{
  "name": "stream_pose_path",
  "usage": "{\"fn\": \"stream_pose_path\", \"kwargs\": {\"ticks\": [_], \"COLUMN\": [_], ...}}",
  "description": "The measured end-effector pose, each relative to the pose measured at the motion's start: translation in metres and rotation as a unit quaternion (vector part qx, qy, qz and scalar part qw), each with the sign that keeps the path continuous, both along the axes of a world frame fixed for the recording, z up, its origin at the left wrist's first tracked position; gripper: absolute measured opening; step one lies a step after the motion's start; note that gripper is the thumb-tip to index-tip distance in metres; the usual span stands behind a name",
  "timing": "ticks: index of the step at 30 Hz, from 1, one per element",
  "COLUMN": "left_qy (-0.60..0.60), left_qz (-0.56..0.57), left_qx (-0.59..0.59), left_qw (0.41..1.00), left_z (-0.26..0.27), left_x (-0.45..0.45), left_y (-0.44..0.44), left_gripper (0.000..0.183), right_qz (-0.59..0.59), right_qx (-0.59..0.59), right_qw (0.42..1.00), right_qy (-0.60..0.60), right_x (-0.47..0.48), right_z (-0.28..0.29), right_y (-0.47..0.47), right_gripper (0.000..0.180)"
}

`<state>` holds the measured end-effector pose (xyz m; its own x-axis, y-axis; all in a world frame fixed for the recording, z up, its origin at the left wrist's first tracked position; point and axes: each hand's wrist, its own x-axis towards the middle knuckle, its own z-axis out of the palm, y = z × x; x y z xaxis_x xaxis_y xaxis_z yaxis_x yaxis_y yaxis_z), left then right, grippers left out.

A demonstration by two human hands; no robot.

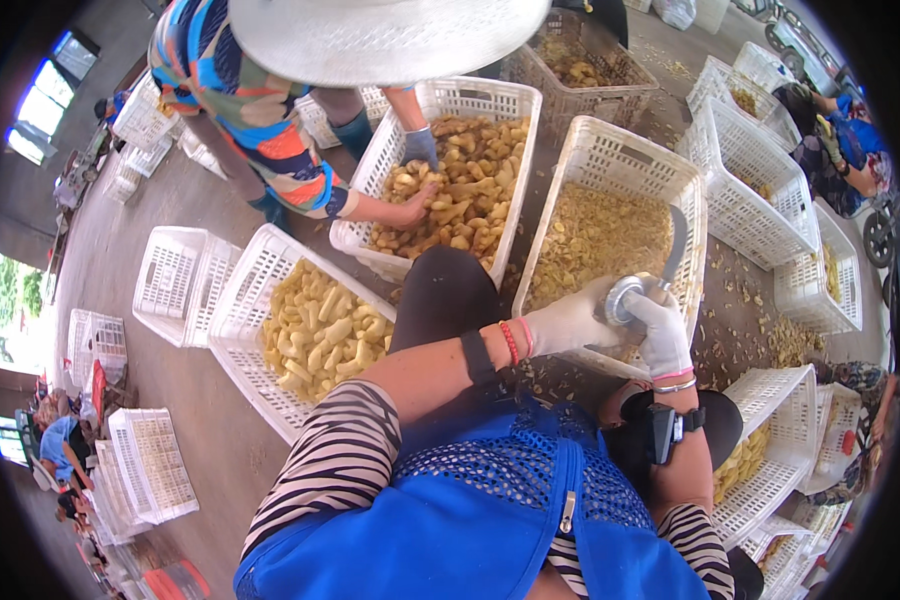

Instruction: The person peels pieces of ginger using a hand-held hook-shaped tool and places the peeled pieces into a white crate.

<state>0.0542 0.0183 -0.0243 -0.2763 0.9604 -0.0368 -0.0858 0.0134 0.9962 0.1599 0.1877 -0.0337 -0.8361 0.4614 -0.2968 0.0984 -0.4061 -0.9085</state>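
Observation:
In white gloves, my left hand (579,315) and my right hand (661,334) meet above the near end of a white plastic crate (696,217) of thin ginger peelings and scraps (596,229). My left hand grips a round metal object (624,300), which the fingers of my right hand touch. A curved metal blade (676,244) rises from my right hand; its handle is hidden. To the left stands a crate (251,379) of peeled ginger (326,326). Ahead, a co-worker's gloved hand (421,148) and bare hand (418,208) reach into a crate of unpeeled ginger (461,195).
A co-worker in a wide white hat (390,37) bends over beyond my knee. Stacked white crates (757,180) stand at the right, more (187,285) at the left. A brown-stained crate (581,101) is at the top. Scraps lie on the floor (739,292). Other people sit at both sides.

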Motion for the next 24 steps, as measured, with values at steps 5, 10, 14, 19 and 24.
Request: {"fn": "stream_pose_path", "kwargs": {"ticks": [5, 10, 14, 19, 24], "left_qy": [-0.062, -0.127, -0.140, -0.271, -0.353], "left_qz": [0.007, 0.006, 0.034, 0.035, 0.076], "left_qx": [0.020, -0.053, -0.105, -0.040, -0.041], "left_qw": [0.998, 0.991, 0.984, 0.961, 0.932], "left_z": [-0.020, -0.020, -0.041, -0.057, -0.010], "left_x": [0.007, -0.020, -0.030, -0.050, -0.049], "left_y": [0.021, -0.024, -0.038, -0.039, -0.042], "left_gripper": [0.080, 0.079, 0.079, 0.078, 0.079], "right_qz": [0.039, 0.039, -0.017, -0.037, -0.081], "right_qx": [-0.046, -0.047, -0.106, -0.136, -0.118], "right_qw": [0.998, 0.998, 0.994, 0.990, 0.990], "right_qy": [0.002, 0.015, 0.016, -0.021, 0.012], "right_x": [0.017, -0.012, -0.002, -0.001, -0.010], "right_z": [0.031, -0.014, -0.034, -0.040, -0.006], "right_y": [-0.001, -0.024, -0.005, 0.010, 0.004], "right_gripper": [0.023, 0.016, 0.015, 0.024, 0.018]}}
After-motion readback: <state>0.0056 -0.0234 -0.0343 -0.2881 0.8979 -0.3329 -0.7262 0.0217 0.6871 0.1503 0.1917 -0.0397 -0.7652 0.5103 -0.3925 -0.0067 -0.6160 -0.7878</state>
